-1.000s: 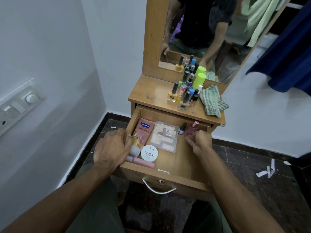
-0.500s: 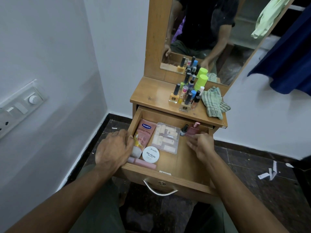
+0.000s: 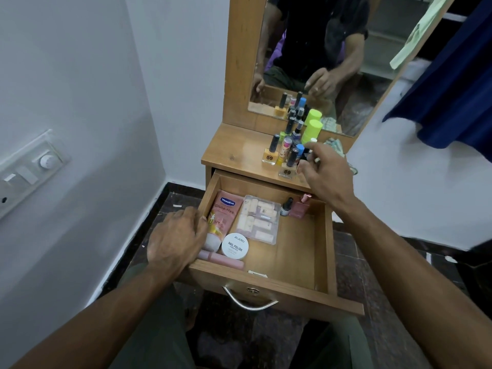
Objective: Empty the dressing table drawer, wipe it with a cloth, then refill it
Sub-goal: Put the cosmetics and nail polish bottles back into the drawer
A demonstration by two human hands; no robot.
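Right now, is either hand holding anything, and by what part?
The left hand rests on the drawer at its left wall, holding nothing clearly. The right hand seems to pinch something small and white; what it is cannot be told.

Drawer open, cloth up on the table top.

The wooden drawer (image 3: 300, 251) of my dressing table (image 3: 234, 153) is pulled out, its curved metal handle (image 3: 249, 302) on the near face. Inside, left to far right: a pink Vaseline tube (image 3: 222, 218), a white nail-polish jar (image 3: 235, 245), a clear box (image 3: 259, 219), a small dark bottle (image 3: 286, 207), a pink bottle (image 3: 299, 207). The striped cloth (image 3: 336, 146) lies at the top's right edge.
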